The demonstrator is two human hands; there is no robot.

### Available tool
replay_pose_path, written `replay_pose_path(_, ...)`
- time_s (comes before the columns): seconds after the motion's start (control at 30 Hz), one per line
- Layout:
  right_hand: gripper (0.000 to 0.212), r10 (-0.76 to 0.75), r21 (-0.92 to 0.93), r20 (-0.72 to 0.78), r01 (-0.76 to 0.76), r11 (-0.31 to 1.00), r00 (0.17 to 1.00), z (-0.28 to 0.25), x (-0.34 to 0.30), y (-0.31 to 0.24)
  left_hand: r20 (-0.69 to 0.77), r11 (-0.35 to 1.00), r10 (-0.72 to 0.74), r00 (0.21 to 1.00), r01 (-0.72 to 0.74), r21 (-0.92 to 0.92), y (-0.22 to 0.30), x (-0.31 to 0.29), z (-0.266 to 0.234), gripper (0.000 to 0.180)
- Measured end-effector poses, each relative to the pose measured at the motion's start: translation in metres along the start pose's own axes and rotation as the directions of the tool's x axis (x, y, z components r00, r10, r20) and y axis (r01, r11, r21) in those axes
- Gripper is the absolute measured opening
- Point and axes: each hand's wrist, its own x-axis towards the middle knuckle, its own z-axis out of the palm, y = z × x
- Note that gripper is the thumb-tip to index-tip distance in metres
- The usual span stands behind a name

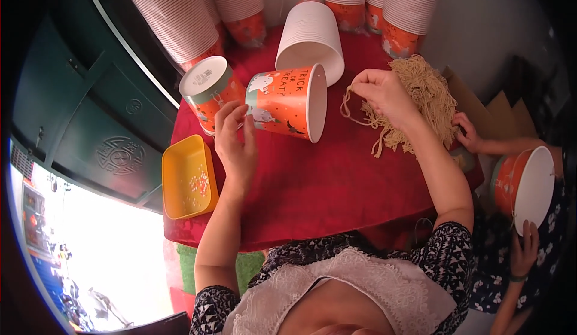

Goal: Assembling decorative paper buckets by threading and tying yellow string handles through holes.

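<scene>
My left hand (235, 146) is at the base of an orange paper bucket (285, 103) printed with a ghost and a bat. Its fingers are bent and apart; whether they press on the base, I cannot tell. The bucket lies on its side, white mouth to the right. Behind my fingers, a second orange bucket (207, 97) stands upside down. My right hand (384, 97) pinches a beige cord (347, 108) that hangs in a loop from the fingertips. Below and beside that hand spreads a heap of beige cords (424, 91).
A yellow tray (170, 182) with small orange-and-white bits sits on the red-covered table (336, 185) at left. White nested buckets (309, 34) lie behind; tall bucket stacks (174, 19) line the back. At right, another person's hand (467, 132) touches the heap; their other holds a bucket (532, 188).
</scene>
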Motion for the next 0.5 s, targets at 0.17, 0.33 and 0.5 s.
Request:
replay_pose_path(0.17, 0.006, -0.108, 0.010, 0.241, 0.109, 0.994, 0.965, 0.022, -0.033, -0.012, 0.445, 0.708, -0.306, 0.842, 0.513, -0.484, 0.071, -0.006, -0.004, 0.024)
replay_pose_path(0.33, 0.005, -0.296, -0.189, 0.310, 0.363, 0.912, 0.904, 0.046, -0.060, -0.025, 0.829, 0.216, -0.238, 0.505, 0.860, -0.462, 0.093, -0.011, 0.001, 0.029)
replay_pose_path(0.5, 0.004, -0.287, -0.139, 0.125, 0.303, 0.943, 0.950, 0.023, -0.054, -0.008, 0.841, 0.321, -0.327, 0.432, 0.887, -0.331, 0.076, -0.020, -0.014, 0.016)
